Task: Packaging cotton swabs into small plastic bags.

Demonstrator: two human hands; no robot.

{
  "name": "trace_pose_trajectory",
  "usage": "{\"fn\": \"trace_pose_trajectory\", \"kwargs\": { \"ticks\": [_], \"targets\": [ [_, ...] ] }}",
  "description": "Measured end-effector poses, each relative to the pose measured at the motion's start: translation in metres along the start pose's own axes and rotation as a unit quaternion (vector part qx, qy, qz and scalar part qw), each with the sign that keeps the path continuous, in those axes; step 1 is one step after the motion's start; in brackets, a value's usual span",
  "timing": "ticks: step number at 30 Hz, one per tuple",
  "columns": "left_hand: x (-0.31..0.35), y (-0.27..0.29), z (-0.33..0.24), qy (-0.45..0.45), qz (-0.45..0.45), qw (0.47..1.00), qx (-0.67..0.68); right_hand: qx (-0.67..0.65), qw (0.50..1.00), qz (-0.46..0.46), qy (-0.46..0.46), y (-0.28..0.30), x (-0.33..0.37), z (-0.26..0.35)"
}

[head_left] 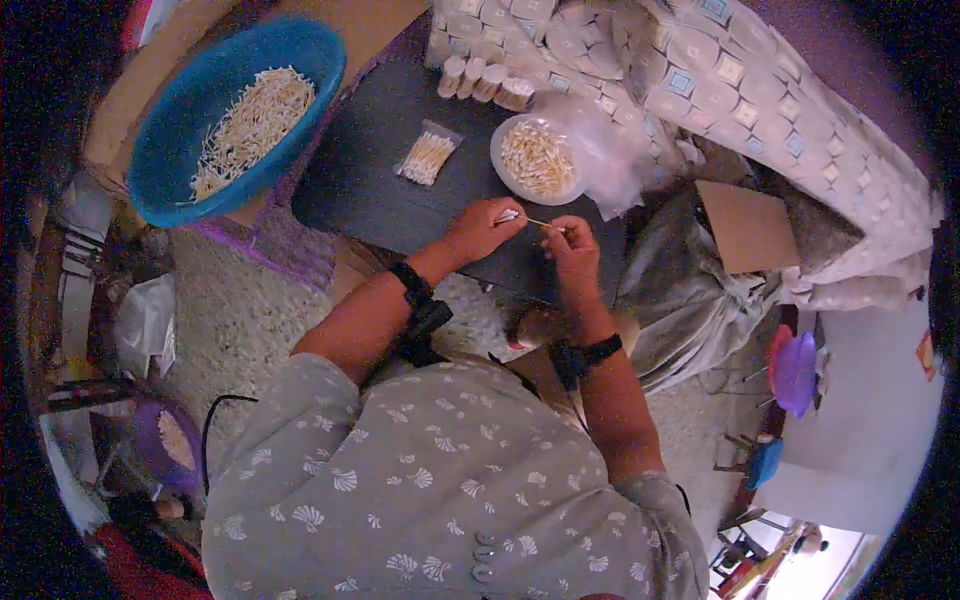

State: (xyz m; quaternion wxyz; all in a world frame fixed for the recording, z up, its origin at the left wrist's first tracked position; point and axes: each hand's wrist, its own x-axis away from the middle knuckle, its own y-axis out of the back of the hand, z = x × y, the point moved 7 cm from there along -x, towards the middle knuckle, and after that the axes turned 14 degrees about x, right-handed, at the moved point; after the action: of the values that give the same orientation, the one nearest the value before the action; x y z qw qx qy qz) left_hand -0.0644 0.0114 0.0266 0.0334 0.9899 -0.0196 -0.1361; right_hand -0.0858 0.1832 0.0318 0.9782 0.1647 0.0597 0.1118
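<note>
My left hand (482, 232) is closed around cotton swabs whose white tips show by its thumb; how many is hidden. From it a single cotton swab (538, 222) reaches across to my right hand (573, 250), which pinches its other end. Both hands are over the near edge of a dark tabletop (370, 150). Just beyond them stands a white bowl (497, 172) heaped with loose cotton swabs (540, 158). To its left lies a clear plastic bag of cotton swabs (428, 157).
Several small filled packs (486, 80) line the table's back. Far left, a large teal basin (165, 150) holds many loose swabs. Crumpled clear plastic (610, 160) lies beside the bowl. Right of the table are a cardboard piece (748, 228) and grey cloth (670, 285); patterned fabric (700, 70) hangs behind.
</note>
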Motion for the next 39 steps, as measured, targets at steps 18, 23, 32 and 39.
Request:
{"fn": "trace_pose_trajectory", "kwargs": {
  "ticks": [18,23,32,39],
  "targets": [
    [-0.002,-0.002,0.001,0.011,0.022,0.998,-0.051,0.188,0.973,-0.053,0.121,-0.005,0.005,0.002],
    [-0.003,0.001,0.001,0.0,0.004,0.999,-0.045,0.207,0.969,-0.059,0.117,-0.002,0.004,0.004],
    [-0.001,-0.004,0.005,-0.014,0.036,0.994,-0.103,-0.009,0.999,0.051,0.011,-0.011,-0.006,0.001],
    [-0.002,-0.008,-0.005,0.013,0.044,0.993,-0.11,-0.134,0.991,0.021,0.012,-0.022,-0.013,-0.001]
  ]
}}
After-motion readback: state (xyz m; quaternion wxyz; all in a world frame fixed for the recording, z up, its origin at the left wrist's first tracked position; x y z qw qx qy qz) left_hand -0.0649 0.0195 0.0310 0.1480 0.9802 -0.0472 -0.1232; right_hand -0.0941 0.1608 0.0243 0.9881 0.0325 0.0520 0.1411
